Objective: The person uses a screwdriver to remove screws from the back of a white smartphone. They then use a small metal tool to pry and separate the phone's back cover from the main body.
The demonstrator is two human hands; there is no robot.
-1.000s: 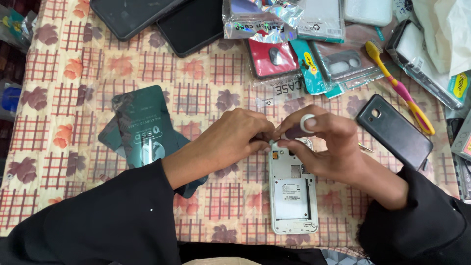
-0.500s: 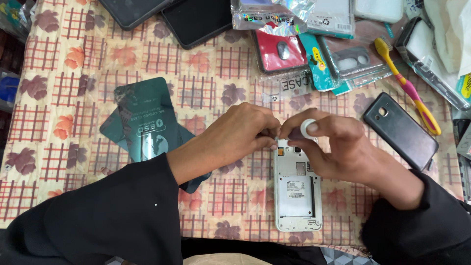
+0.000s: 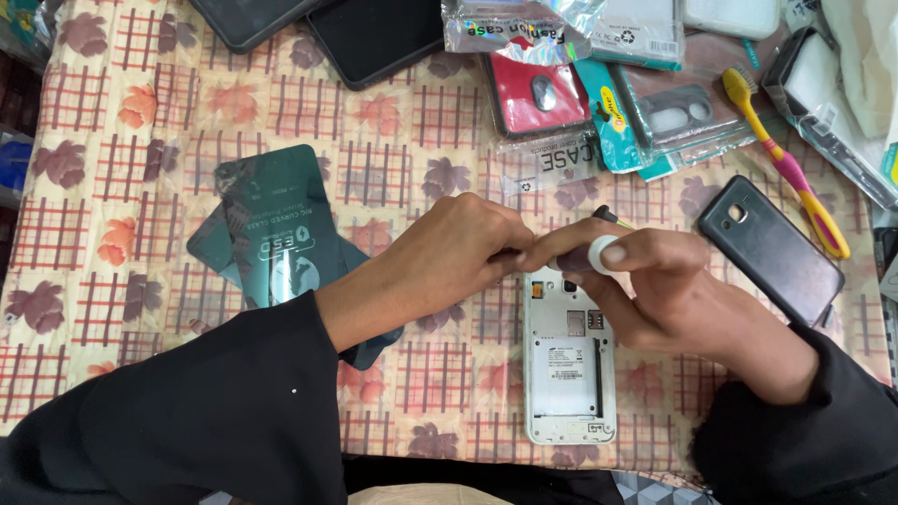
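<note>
A white phone (image 3: 569, 374) lies back-up on the tablecloth with its rear cover off and the battery bay bare. Both hands meet over its top end. My left hand (image 3: 449, 262) comes in from the left, its fingers curled and pinching at the phone's top edge. My right hand (image 3: 655, 290) comes in from the right with a white ring on one finger. It grips a small dark tool (image 3: 604, 215) whose tip sticks up above the fingers. The fingertips hide what lies at the phone's top.
A black rear cover (image 3: 769, 248) lies right of the hands, with a yellow-and-pink toothbrush (image 3: 790, 173) behind it. Dark green flat packets (image 3: 281, 234) lie to the left. Packaged phone cases (image 3: 538, 93) and black devices (image 3: 374, 33) crowd the far edge.
Both hands stay joined over the phone's top end. Only the view has shifted slightly.
</note>
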